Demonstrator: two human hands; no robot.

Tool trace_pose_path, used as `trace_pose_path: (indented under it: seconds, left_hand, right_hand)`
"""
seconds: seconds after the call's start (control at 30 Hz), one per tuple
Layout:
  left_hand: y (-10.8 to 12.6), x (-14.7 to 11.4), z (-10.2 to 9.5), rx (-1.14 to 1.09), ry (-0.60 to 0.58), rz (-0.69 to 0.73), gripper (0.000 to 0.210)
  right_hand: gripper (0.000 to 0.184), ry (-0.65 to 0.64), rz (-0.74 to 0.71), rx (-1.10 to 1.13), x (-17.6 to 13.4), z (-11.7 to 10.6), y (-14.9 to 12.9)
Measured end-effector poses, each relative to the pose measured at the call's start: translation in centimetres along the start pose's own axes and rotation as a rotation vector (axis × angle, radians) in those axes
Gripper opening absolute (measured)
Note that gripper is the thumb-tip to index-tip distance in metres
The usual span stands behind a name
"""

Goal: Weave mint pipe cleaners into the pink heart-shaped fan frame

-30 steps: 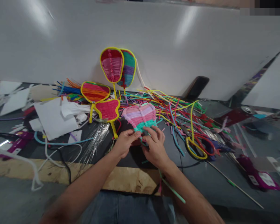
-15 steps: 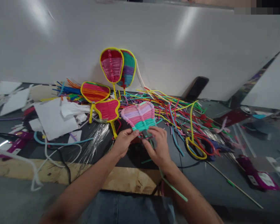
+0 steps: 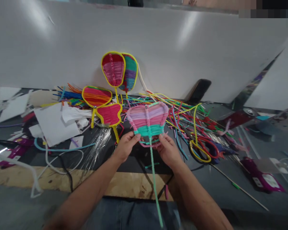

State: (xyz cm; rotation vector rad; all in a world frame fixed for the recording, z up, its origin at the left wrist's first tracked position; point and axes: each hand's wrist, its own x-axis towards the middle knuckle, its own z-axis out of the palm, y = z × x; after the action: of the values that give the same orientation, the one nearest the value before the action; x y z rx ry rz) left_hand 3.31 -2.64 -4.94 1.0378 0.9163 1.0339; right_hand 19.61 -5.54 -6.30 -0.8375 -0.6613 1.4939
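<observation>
Between my hands is a pipe-cleaner fan (image 3: 147, 119), pink and lilac on top and turquoise lower down, with a pink rim. A long pale green pipe cleaner (image 3: 154, 179) hangs from its middle toward my lap. My left hand (image 3: 126, 145) pinches the lower left edge with thumb and fingers. On the lower right edge my right hand (image 3: 169, 150) grips likewise; some of its fingers are hidden behind the fan. The bottom of the frame shows gaps between its turquoise strands.
Finished fans lean at the back, one red and pink (image 3: 113, 68). Loose pipe cleaners (image 3: 182, 111), yellow-handled scissors (image 3: 199, 151), a phone (image 3: 199, 91), and a can (image 3: 240, 117) lie to the right. Purple glue guns (image 3: 261, 175) rest at both sides. Paper sheets (image 3: 56, 123) are left.
My right hand has moved from the fan's bottom middle to its right edge. The fan now faces me more fully, and the green pipe cleaner hangs down the middle instead of across my right forearm.
</observation>
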Motion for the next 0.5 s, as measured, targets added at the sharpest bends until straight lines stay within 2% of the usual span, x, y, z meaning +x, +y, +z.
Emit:
trace_pose_path:
  seconds: [0.17, 0.27, 0.37, 0.5]
  left_hand:
    - [0.17, 0.4, -0.01, -0.15, 0.059, -0.037, 0.025]
    - [0.28, 0.46, -0.13, -0.237, 0.08, -0.119, 0.025]
    - [0.4, 0.4, -0.3, -0.297, 0.048, -0.191, 0.025]
    - [0.56, 0.26, -0.46, -0.282, 0.007, -0.216, 0.023]
  right_hand:
    - [0.018, -0.035, 0.002, -0.04, 0.14, -0.3, -0.25]
    - [0.022, -0.067, 0.01, -0.03, -0.07, -0.16, -0.37]
    - [0.028, -0.143, 0.038, -0.016, -0.39, -0.06, -0.63]
    - [0.03, -0.199, 0.043, -0.072, -0.63, -0.33, -0.87]
